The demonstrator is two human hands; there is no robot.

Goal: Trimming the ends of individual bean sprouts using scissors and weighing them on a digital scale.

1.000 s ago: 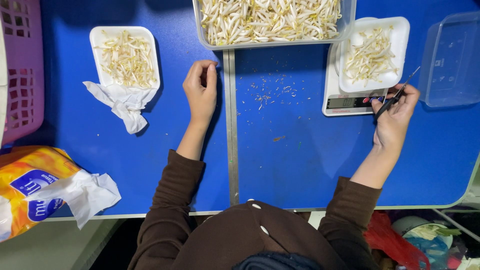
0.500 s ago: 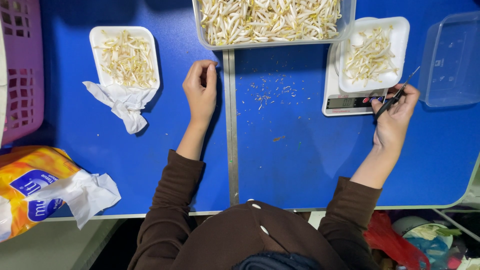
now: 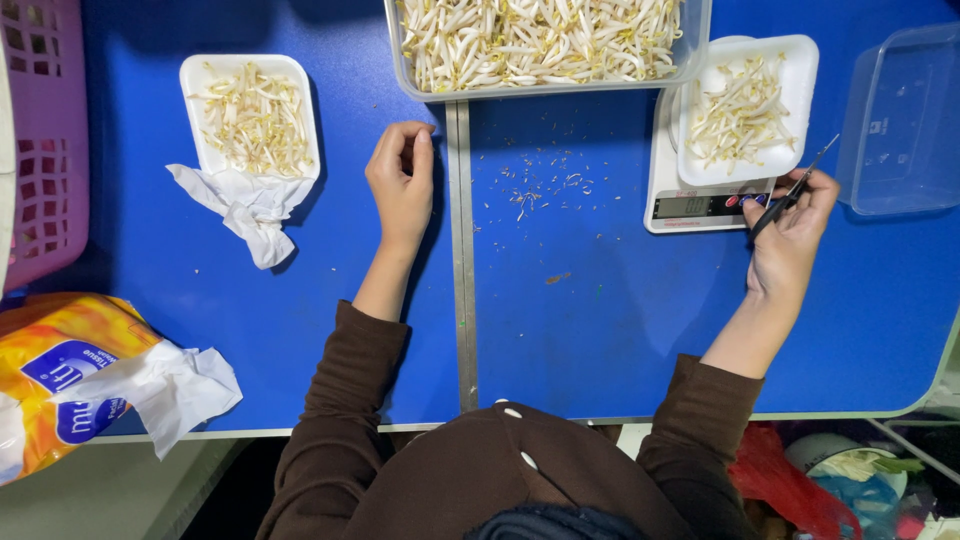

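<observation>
My right hand (image 3: 790, 235) grips thin black tweezers (image 3: 795, 190) and rests at the front edge of a white kitchen scale (image 3: 690, 205). A white foam tray (image 3: 795, 80) with bean sprouts sits on the scale. My left hand (image 3: 402, 180) lies on the blue table (image 3: 600, 320) with fingers curled and nothing in it, just below a clear bin (image 3: 545, 45) full of bean sprouts. A second white foam tray (image 3: 250, 115) of sprouts stands to its left.
A crumpled white tissue (image 3: 245, 205) lies by the left tray. An orange tissue pack (image 3: 70, 375) sits at the front left, a pink basket (image 3: 40, 140) at the far left. An empty clear container (image 3: 900, 120) stands at the right. Small sprout bits (image 3: 545, 185) litter the table's middle.
</observation>
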